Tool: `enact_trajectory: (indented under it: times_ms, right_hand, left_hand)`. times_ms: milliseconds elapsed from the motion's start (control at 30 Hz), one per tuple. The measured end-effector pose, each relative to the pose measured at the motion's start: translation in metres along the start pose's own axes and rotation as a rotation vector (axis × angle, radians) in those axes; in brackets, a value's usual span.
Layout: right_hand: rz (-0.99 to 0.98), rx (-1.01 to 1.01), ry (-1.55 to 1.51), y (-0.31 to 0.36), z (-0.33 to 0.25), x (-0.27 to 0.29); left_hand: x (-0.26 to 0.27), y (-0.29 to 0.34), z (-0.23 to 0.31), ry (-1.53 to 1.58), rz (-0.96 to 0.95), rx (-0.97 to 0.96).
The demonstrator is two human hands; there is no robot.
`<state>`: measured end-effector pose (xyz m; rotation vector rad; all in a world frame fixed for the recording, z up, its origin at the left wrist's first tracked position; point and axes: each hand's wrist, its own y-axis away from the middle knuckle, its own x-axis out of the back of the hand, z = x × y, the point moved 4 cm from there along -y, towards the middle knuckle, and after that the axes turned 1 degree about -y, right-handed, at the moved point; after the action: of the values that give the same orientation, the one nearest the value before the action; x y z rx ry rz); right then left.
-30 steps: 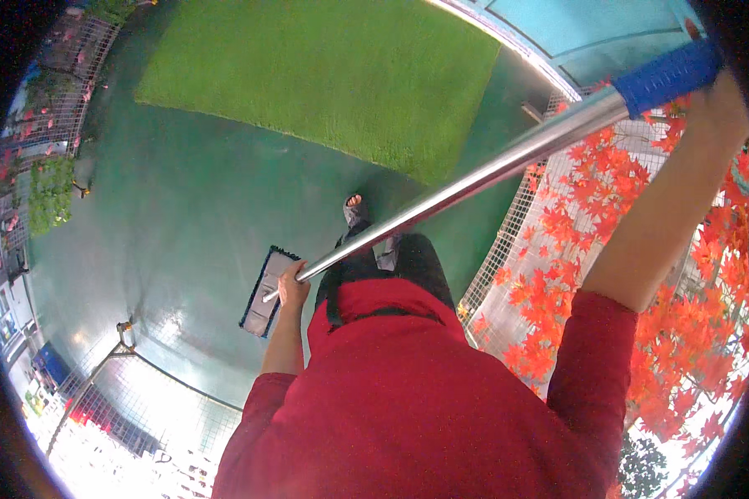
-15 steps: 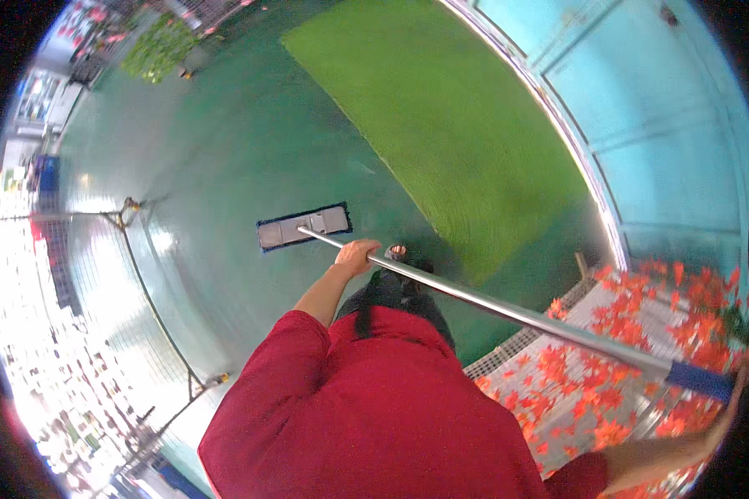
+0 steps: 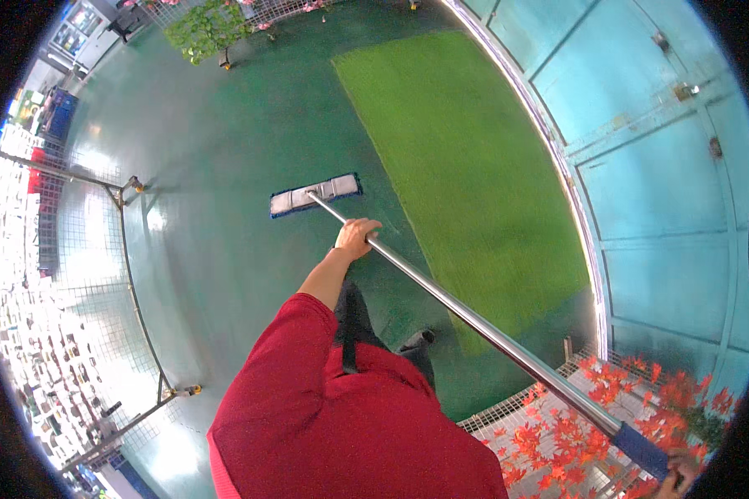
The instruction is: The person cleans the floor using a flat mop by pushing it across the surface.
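A flat mop point(image 3: 290, 200) with a pale plate and a blue fringe lies on the dark green floor ahead of me. Its long silver pole point(image 3: 483, 326) slants from the plate down to the lower right. My left hand point(image 3: 357, 239) is wrapped round the lower part of that pole. At the top end, my right hand point(image 3: 681, 472) closes on the pole by its blue grip point(image 3: 641, 450), partly lost in the dark rim of the picture.
A bright green mat point(image 3: 466, 166) lies right of the mop, beside light blue metal doors point(image 3: 657, 200). Wheeled wire racks point(image 3: 126, 249) line the left. A potted plant point(image 3: 204, 33) stands far off. Red-orange leaves point(image 3: 558, 441) cover a grid panel at lower right.
The mop head has moved slightly forward and right over the floor. My right hand and the grip have come lower and inward. The view has shifted, showing more of the doors.
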<state>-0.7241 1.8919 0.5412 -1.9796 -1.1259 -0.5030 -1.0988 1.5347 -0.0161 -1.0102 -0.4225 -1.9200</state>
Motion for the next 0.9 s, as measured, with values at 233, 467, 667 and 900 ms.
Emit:
enact_trajectory:
  times_ms: [233,467,667,900]
  right_hand:
    - [-0.491,-0.675,-0.006,0.006,0.055,-0.255]
    - [-0.677,-1.223,0.012,0.105,-0.007,-0.335]
    - [-0.595,-0.801,-0.061,0.025,-0.018,-0.528]
    - [-0.439,-0.407,0.123,-0.129,0.037,-0.760]
  left_hand:
    - [0.018,-0.044,0.005,0.100,-0.230,-0.112]
    - [0.023,0.019,-0.023,-0.197,-0.653,-0.442]
    - [0.053,-0.059,-0.190,-0.849,-0.385,0.058]
    - [0.116,-0.156,-0.203,-0.027,-0.059,0.589]
